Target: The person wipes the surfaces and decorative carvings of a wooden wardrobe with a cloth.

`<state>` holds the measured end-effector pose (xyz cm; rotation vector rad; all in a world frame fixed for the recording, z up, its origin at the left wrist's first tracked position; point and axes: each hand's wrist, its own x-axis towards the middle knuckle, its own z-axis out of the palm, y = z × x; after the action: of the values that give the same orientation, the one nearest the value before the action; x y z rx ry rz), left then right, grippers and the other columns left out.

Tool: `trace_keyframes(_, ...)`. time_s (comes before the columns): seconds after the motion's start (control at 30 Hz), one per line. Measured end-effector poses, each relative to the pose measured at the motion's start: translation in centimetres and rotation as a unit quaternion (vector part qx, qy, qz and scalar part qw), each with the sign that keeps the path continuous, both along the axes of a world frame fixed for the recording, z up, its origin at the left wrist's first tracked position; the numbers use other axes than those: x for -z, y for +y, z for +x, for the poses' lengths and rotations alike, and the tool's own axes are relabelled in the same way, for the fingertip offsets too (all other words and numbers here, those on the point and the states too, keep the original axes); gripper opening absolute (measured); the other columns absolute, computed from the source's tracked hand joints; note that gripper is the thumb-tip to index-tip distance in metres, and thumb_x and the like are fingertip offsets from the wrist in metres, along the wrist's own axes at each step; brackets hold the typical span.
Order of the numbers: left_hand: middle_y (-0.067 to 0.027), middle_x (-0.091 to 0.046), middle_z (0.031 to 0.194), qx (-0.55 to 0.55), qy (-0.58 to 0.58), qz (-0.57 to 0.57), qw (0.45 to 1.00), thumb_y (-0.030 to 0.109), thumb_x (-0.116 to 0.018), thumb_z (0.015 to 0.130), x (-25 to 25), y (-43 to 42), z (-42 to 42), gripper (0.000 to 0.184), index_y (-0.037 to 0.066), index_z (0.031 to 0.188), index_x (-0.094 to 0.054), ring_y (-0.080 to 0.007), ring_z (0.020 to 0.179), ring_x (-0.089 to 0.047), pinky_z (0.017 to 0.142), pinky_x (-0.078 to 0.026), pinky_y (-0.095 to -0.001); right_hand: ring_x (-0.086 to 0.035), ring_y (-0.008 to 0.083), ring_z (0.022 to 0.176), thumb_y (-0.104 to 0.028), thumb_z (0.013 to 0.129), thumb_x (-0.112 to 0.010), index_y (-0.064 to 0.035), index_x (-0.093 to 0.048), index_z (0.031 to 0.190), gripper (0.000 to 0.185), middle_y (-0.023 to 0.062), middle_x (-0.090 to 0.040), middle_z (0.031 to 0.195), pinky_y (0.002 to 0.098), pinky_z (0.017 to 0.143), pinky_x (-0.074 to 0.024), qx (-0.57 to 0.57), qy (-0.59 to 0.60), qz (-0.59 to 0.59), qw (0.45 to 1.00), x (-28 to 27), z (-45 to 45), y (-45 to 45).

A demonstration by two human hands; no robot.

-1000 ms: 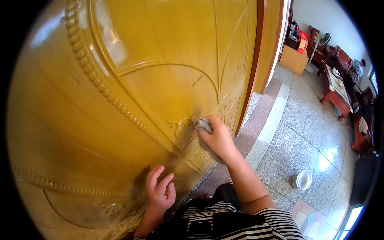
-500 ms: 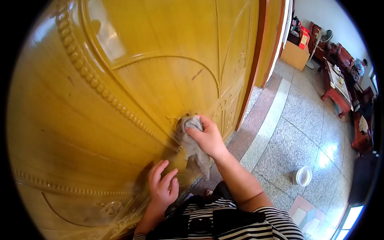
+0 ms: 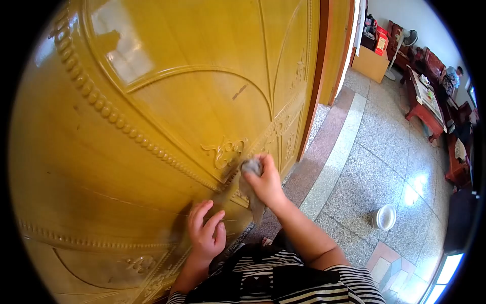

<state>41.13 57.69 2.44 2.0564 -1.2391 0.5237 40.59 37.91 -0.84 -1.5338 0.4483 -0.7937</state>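
Note:
A glossy yellow-brown wooden door [image 3: 167, 121] with carved beading and scrollwork fills the left of the view. My right hand [image 3: 264, 183] is closed around a grey cloth [image 3: 249, 191], bunched at the top between thumb and fingers, its lower end hanging loose. The cloth is at the carved trim, just below a raised scroll ornament [image 3: 230, 153]; whether it presses on the wood I cannot tell. Lower left, my left hand [image 3: 207, 233] is held up near the door with its fingers apart and nothing in it.
A white bucket [image 3: 385, 218] stands on the speckled stone floor [image 3: 349, 187] to the right. Farther off are a red wooden table [image 3: 425, 104], a standing fan [image 3: 405, 43], a cardboard box [image 3: 369, 65] and a seated person [image 3: 453, 78].
My right hand and the cloth have moved slightly down and right, uncovering the scroll ornament. The cloth is more bunched in the grip. My left hand has barely moved.

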Motion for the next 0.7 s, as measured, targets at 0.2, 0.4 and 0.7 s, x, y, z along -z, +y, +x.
trace_keyframes(0.2, -0.0173, -0.052, 0.116, -0.011, -0.006, 0.013, 1.0, 0.005, -0.058, 0.072, 0.1, 0.8, 0.0, 0.024, 0.005, 0.096, -0.063, -0.0369, 0.106, -0.051, 0.092, -0.039, -0.0492, -0.056, 0.0322, 0.092, -0.003, 0.068, -0.068, -0.0035, -0.057, 0.1, 0.034, 0.0162, -0.055, 0.1, 0.0339, 0.077, -0.0469, 0.043, -0.155, -0.241, 0.957, -2.3, 3.5, -2.2)
trace_keyframes(0.4, -0.0171, -0.052, 0.116, -0.043, -0.008, 0.015, 0.999, 0.006, -0.058, 0.073, -0.2, 2.2, -0.9, 0.023, 0.005, 0.096, -0.063, -0.0368, 0.107, -0.05, 0.094, -0.037, -0.0491, -0.054, 0.0337, 0.094, 0.0, 0.071, -0.063, -0.0014, -0.057, 0.103, 0.032, 0.0163, -0.053, 0.103, 0.0365, 0.079, -0.0464, 0.053, -0.045, -0.163, 0.984, 1.9, 3.7, -2.8)
trace_keyframes(0.7, -0.0172, -0.051, 0.117, -0.044, -0.002, 0.03, 0.999, 0.006, -0.058, 0.073, 0.3, 2.0, -1.0, 0.025, 0.006, 0.098, -0.062, -0.0369, 0.108, -0.05, 0.094, -0.037, -0.0493, -0.058, 0.0288, 0.092, -0.005, 0.074, -0.062, -0.0012, -0.058, 0.104, 0.03, 0.0149, -0.058, 0.101, 0.0326, 0.079, -0.0468, 0.036, -0.078, -0.104, 0.991, 0.1, 3.4, -0.6)
